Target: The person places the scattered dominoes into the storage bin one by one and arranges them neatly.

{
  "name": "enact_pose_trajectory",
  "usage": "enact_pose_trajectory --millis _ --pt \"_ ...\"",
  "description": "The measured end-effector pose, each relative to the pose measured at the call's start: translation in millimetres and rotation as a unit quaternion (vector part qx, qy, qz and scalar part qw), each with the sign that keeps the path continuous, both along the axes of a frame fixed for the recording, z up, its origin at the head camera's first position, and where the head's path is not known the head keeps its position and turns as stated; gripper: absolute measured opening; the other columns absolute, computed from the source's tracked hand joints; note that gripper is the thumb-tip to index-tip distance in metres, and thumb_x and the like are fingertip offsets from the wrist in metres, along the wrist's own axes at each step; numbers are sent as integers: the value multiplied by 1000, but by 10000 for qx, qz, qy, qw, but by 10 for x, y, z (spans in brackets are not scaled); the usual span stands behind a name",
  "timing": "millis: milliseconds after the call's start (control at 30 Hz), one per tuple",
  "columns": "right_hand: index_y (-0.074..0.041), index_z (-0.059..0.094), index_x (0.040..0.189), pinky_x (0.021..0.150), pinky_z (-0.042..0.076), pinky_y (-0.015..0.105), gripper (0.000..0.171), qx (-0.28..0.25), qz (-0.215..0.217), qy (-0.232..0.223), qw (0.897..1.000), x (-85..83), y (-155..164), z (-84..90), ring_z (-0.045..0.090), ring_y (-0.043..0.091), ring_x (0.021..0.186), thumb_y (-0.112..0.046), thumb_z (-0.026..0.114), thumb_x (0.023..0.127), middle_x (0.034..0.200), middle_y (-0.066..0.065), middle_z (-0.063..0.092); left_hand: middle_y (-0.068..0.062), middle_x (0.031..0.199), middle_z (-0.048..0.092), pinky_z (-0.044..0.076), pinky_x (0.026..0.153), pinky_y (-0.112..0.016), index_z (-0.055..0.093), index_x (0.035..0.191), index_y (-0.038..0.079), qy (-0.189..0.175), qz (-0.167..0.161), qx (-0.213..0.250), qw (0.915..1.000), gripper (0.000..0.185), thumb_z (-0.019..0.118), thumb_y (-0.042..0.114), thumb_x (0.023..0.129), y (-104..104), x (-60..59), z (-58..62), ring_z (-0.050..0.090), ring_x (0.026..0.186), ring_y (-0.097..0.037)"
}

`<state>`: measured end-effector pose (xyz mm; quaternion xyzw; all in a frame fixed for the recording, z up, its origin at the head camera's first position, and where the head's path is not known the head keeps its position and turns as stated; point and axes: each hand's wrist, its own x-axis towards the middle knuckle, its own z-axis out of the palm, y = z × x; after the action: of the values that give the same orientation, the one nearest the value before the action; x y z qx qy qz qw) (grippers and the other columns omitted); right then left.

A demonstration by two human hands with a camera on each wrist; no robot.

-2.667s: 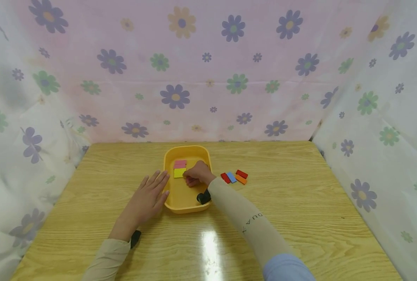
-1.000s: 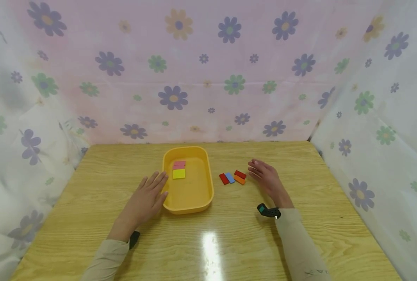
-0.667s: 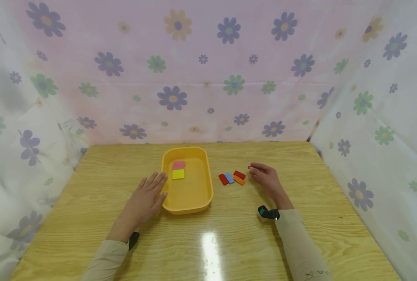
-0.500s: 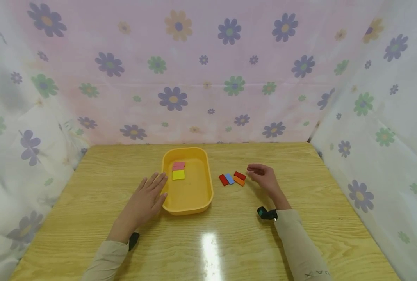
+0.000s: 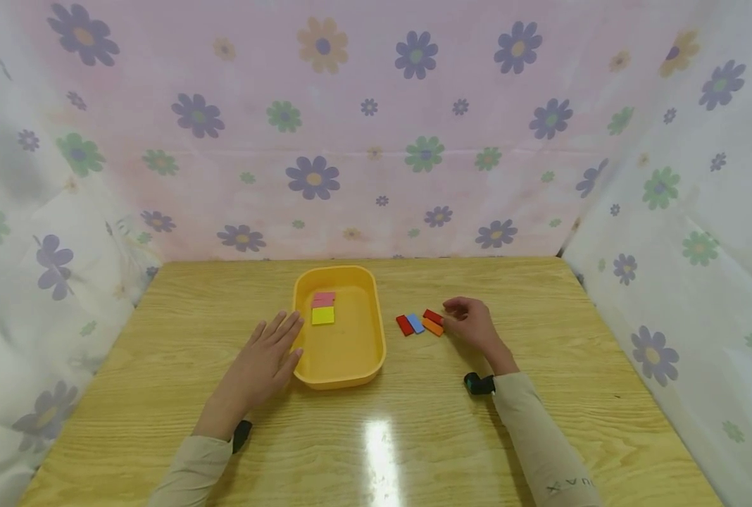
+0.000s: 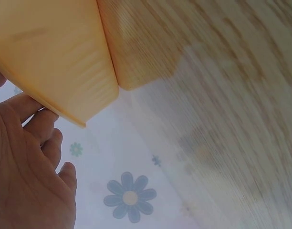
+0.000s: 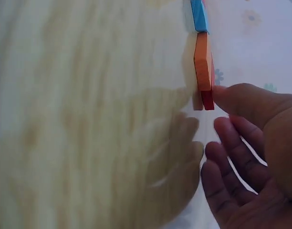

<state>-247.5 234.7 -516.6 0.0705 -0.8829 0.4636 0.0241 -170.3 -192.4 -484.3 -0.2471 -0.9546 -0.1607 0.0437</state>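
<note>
Four blocks lie right of the yellow tray; your right hand, fingers curled, touches the nearer red block without yet gripping it, while your left hand rests flat against the tray wall, apparently steadying it.

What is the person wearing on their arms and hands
Both hands are bare. The left hand and the right hand come out of long, close-fitting beige sleeves. The right sleeve carries small dark lettering near the lower edge of the head view. A small black device sits at the left wrist, and a black and teal one at the right wrist.
</note>
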Motion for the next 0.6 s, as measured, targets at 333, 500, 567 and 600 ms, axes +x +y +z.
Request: enact_pose_trajectory --millis 333,500,567,600 --pt "3 72 112 88 55 46 26 598 172 -89 9980 -6 8 17 64 31 97 -9 76 90 109 18 71 -13 165 33 17 124 -60 35 157 1 34 10 5 10000 58 47 30 108 7 10 -4 23 155 -36" --pt "1 72 116 90 55 47 28 860 272 -174 9958 -3 21 13 64 31 101 -12 76 91 114 18 71 -14 164 33 18 123 -62 35 157 0 16 10 47 10000 58 47 29 108 15 24 29 24 154 -37" --pt "0 72 118 92 55 48 29 910 294 -244 9951 -8 32 12 63 32 104 -14 75 92 117 19 70 -15 164 34 18 123 -62 36 156 -1 44 -13 95 9999 57 48 28 108 21 28 37 25 153 -39" --pt "0 72 119 93 54 49 30 943 312 -271 9947 -9 37 14 63 33 106 -14 74 93 118 19 69 -16 163 34 19 123 -63 37 156 -1 50 -22 123 9999 57 48 28 108 26 28 40 26 153 -39"
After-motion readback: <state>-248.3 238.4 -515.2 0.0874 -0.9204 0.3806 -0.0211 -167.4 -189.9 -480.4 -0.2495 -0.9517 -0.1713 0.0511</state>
